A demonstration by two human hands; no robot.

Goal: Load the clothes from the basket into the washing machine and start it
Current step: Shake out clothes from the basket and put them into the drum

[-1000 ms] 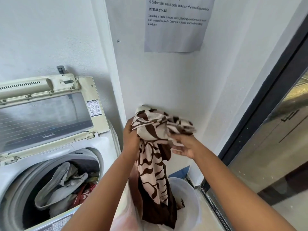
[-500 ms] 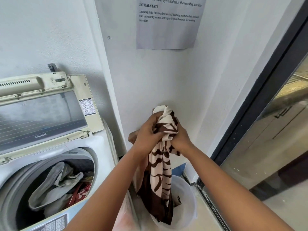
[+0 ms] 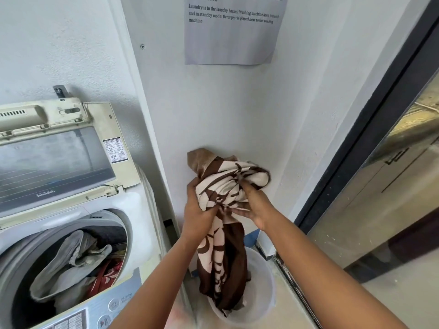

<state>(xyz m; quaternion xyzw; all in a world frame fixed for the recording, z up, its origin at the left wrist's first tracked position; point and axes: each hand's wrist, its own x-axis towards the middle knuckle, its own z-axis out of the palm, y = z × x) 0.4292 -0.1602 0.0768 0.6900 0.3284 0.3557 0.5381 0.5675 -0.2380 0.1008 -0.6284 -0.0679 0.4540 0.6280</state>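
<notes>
A brown and cream patterned cloth hangs from both my hands above the white basket on the floor. My left hand grips its bunched upper part from the left. My right hand holds the bundle from the right. The cloth's lower end reaches down into the basket. The top-loading washing machine stands at the left with its lid raised. Grey and red clothes lie in its drum.
A white wall corner is directly behind the cloth, with a printed paper sheet taped high on it. A dark-framed glass door runs along the right. The machine's control panel is at the bottom left.
Both hands have gathered more of the cloth into a bundle at the top, so less of it hangs down. The hands stay over the basket.
</notes>
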